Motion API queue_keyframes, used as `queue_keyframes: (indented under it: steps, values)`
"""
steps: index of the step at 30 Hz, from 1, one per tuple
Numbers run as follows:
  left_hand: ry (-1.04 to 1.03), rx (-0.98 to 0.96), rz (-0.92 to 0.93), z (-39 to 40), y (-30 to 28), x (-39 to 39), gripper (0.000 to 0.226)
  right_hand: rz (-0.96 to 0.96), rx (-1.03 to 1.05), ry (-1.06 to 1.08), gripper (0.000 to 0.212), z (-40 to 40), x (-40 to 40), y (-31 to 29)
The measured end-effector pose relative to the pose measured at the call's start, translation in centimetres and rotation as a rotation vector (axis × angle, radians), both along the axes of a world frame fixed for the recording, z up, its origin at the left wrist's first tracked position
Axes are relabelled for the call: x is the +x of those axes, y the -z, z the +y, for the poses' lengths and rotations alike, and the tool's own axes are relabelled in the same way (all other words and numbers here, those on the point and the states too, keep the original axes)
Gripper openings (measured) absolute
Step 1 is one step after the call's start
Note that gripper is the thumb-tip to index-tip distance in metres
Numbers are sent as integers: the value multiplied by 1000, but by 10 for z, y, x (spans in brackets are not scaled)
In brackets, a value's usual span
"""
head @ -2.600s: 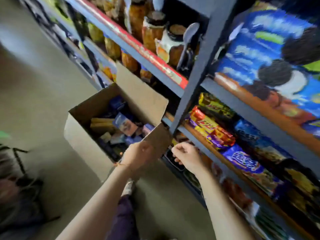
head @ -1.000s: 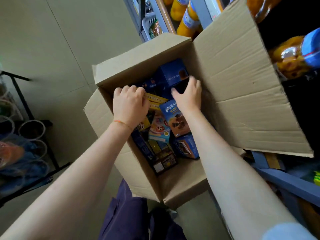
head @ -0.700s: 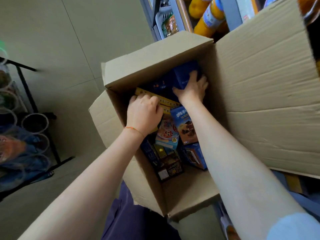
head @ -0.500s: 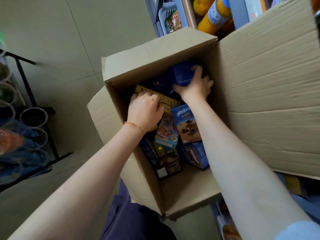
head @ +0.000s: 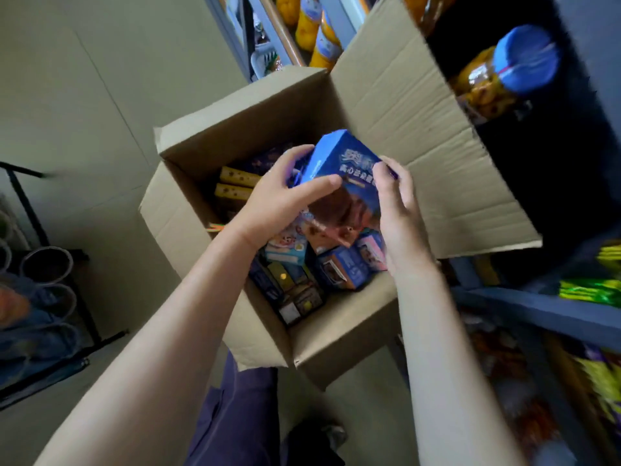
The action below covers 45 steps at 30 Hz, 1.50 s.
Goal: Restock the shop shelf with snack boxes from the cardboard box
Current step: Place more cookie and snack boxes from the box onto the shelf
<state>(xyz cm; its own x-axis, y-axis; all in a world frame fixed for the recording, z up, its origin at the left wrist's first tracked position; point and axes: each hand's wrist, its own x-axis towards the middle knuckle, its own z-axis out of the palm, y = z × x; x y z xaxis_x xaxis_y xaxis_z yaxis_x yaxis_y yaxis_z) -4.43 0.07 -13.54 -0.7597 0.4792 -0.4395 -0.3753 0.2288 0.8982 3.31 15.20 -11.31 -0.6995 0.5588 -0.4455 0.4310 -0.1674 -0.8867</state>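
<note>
An open cardboard box [head: 339, 334] stands on the floor beside the shop shelf [head: 537, 307]. Above its opening I hold a blue snack box [head: 346, 183] with a brown cake picture. My left hand [head: 282, 200] grips its left side, thumb across the front. My right hand [head: 396, 203] grips its right edge. Inside the cardboard box lie several more snack boxes: yellow ones [head: 235, 185] at the left, blue ones [head: 339, 270] near the front.
A big flap [head: 420, 136] leans against the shelf at the right. A blue-lidded jar [head: 504, 75] and orange bottles [head: 322, 38] stand on the shelves. A black wire rack [head: 43, 290] stands at the left. My legs [head: 235, 418] are just below the box.
Both hands were down inside the cardboard box among the snacks. They have come up together holding the blue snack box above the opening.
</note>
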Motion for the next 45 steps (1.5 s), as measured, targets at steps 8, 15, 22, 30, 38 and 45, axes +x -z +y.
queue_keyframes:
  steps: [8, 15, 22, 30, 38, 45]
  values:
    - [-24, 378, -184, 43, -89, 145, 56, 175, -33, 49, 77, 16, 152, -88]
    - [244, 558, -280, 99, -182, 318, 76, 348, 132, 181, 66, 53, 355, -187]
    - [408, 587, 142, 157, -268, 490, 53, 434, 374, 330, 41, 86, 548, -264]
    - [708, 596, 333, 215, -326, 612, 67, 416, 543, 502, 62, 115, 704, -317]
    - [751, 568, 548, 250, -339, 659, 62, 287, 713, 659, 43, 137, 757, -330]
    - [631, 554, 605, 270, -341, 664, 57, 209, 858, 713, 63, 163, 746, -328]
